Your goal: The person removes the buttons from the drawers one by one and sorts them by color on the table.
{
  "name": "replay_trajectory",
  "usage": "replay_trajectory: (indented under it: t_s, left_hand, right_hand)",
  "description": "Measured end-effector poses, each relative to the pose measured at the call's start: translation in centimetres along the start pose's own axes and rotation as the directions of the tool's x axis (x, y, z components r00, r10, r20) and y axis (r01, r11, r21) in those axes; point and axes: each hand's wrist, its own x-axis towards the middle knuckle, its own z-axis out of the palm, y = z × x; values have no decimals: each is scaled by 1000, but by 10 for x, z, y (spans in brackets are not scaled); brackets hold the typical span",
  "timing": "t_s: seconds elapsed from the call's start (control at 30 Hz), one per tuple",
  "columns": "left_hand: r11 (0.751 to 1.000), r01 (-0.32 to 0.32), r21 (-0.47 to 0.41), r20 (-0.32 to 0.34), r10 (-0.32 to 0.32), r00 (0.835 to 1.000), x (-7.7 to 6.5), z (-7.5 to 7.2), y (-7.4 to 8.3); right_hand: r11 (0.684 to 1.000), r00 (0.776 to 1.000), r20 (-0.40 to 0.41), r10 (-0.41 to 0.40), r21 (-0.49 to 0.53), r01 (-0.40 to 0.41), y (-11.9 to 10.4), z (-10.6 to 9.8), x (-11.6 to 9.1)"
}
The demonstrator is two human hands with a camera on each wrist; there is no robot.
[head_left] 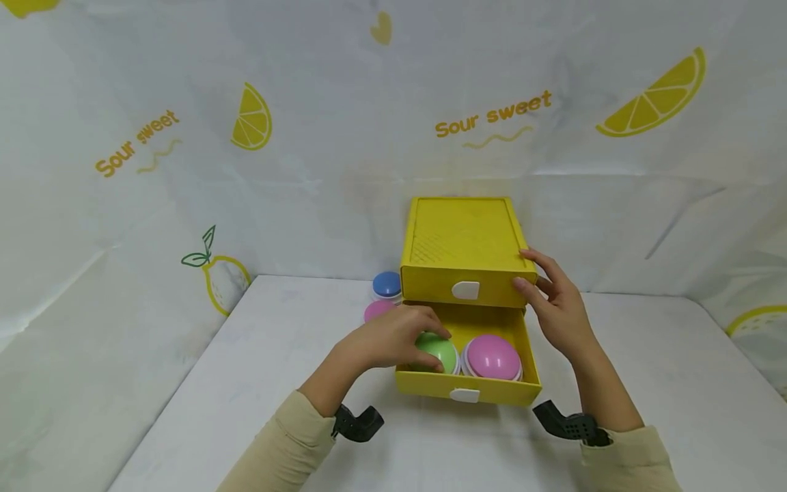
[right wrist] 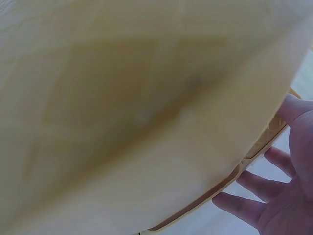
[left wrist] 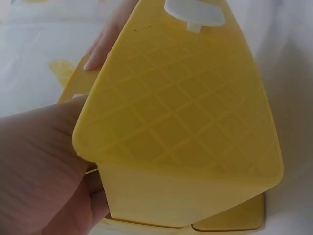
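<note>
A two-tier yellow drawer box (head_left: 464,236) stands at the back of the table, with its lower drawer (head_left: 424,385) pulled out. Inside that drawer lie a green domed button (head_left: 443,350) and a pink domed button (head_left: 494,355), side by side, each with a white rim. My left hand (head_left: 396,338) holds the green button between thumb and fingers. On the upper tier's front right corner, my right hand (head_left: 561,311) grips the box, thumb on the front and fingers at the side. In the left wrist view, the drawer's front (left wrist: 176,112) covers the held button.
Left of the box, a blue domed button (head_left: 387,283) and another pink domed button (head_left: 378,309) stand on the white table (head_left: 277,342). A white backdrop (head_left: 332,137) with lemon prints hangs right behind the box. White tabs mark both drawer fronts.
</note>
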Motion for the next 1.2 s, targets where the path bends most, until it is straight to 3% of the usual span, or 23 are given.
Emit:
replay_trajectory:
  t_s: [0.63, 1.2]
  left_hand:
    - [999, 27, 39, 37, -28, 999, 3, -6, 6]
    - [997, 74, -6, 67, -73, 995, 6, -11, 10]
  right_hand:
    - [1000, 1000, -3, -2, -1, 2, 1, 0, 1]
    - [1000, 1000, 0, 12, 4, -12, 2, 0, 1]
